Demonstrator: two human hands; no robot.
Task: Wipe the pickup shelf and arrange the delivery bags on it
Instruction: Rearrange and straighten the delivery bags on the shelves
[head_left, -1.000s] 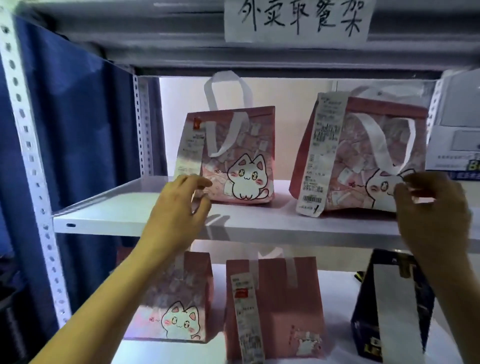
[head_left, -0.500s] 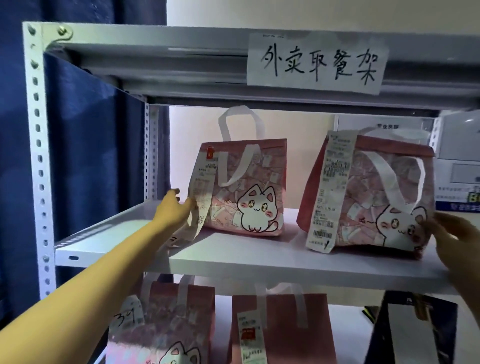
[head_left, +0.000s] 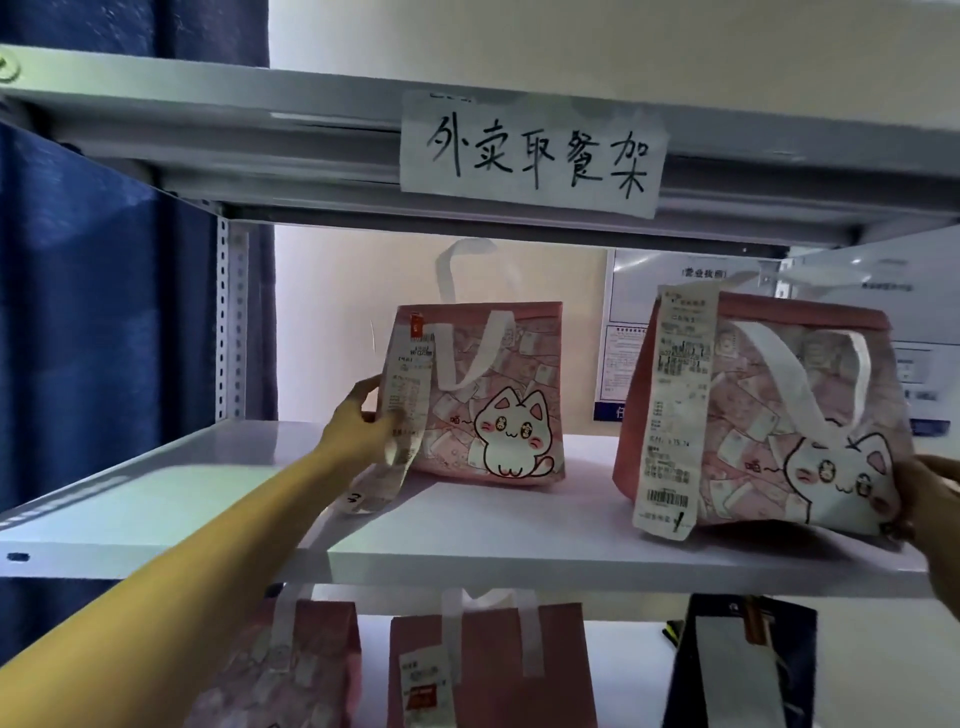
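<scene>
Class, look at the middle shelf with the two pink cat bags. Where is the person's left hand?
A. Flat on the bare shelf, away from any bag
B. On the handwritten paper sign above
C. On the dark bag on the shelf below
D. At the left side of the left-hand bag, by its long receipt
D: the left hand is against the left edge of the left-hand bag, beside its hanging receipt, on the middle shelf.

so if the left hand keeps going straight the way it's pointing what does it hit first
Probably the left pink cat bag: the left hand already touches the bag's left edge, by the hanging receipt. Going on, it would likely push into the bag's side; depth is unclear.
</scene>
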